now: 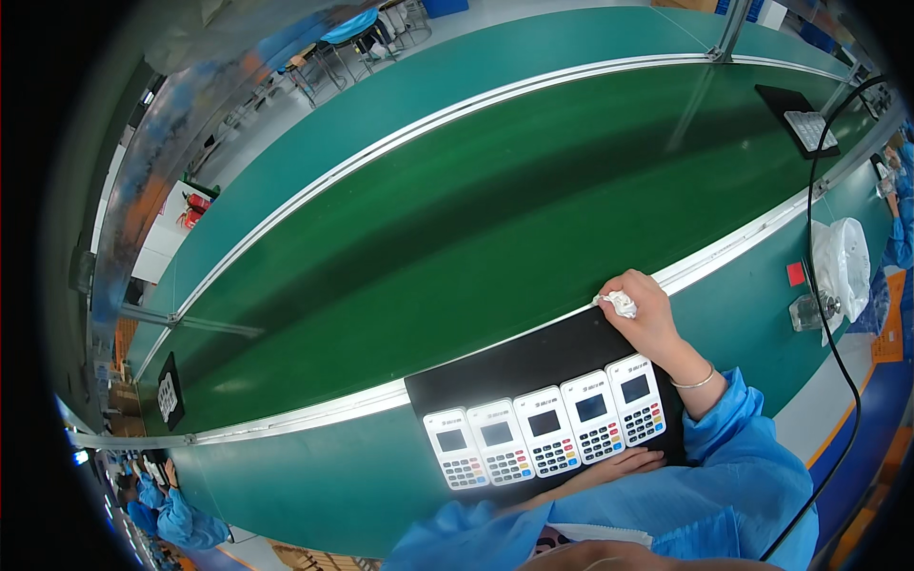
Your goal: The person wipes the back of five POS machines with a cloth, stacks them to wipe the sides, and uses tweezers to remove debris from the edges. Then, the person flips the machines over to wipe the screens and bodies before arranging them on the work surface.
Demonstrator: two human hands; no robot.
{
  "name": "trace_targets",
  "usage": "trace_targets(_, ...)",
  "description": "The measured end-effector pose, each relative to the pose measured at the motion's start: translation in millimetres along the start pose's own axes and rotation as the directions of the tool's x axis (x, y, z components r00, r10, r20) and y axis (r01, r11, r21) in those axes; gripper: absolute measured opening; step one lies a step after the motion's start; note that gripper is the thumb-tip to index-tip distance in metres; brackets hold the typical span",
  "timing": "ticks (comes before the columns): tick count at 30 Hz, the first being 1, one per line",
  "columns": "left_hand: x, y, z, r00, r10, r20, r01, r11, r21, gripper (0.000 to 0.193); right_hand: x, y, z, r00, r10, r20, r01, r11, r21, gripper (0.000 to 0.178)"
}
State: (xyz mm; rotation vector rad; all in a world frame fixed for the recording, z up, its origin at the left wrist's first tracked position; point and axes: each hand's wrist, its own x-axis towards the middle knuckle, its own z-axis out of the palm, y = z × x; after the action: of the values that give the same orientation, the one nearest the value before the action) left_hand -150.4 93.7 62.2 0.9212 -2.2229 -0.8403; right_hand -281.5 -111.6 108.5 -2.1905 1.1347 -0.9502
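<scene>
Several white card payment terminals (546, 423) with dark screens and keypads stand side by side in a slanting row on a black mat (514, 366). Beyond the right end of the row, my right hand (645, 309) is closed around a crumpled white cloth or tissue (623, 305), over the mat's far right corner. My left hand (624, 464) lies low along the near edge of the terminals at the right, its fingers stretched out and apparently holding nothing. Part of that hand is hidden by my blue sleeve.
A green conveyor belt (457, 247) with white rails runs beyond the mat. Black trays with white devices (809, 130) ride at its far ends. At right are a glass bottle (807, 312), a white plastic bag (843, 266), a red square (795, 274) and a hanging black cable (811, 209). Co-workers (186, 519) sit at the sides.
</scene>
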Motion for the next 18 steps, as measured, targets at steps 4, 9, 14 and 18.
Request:
trace_targets(4,9.1,-3.5,2.8,0.999,0.044,0.027,-0.044,0.999,-0.030,0.040,-2.0,9.4,-3.0,1.000,-0.011,-0.017,0.011,1.000,-0.003,0.014)
trace_targets(9,10.7,6.5,-3.8,0.997,0.042,0.062,-0.039,0.998,-0.044,0.041,-0.1,12.0,10.4,0.999,-0.052,0.001,0.052,0.998,0.034,0.019)
trace_targets(14,20.4,13.5,3.8,0.990,0.096,0.102,-0.085,0.991,-0.104,0.042,0.7,11.4,2.6,0.999,-0.023,0.022,0.022,0.999,0.039,0.019)
trace_targets(18,25.5,22.9,15.3,0.983,0.143,0.115,-0.126,0.981,-0.147,0.043,-3.2,17.8,3.3,0.999,-0.033,-0.004,0.033,0.999,0.025,0.016)
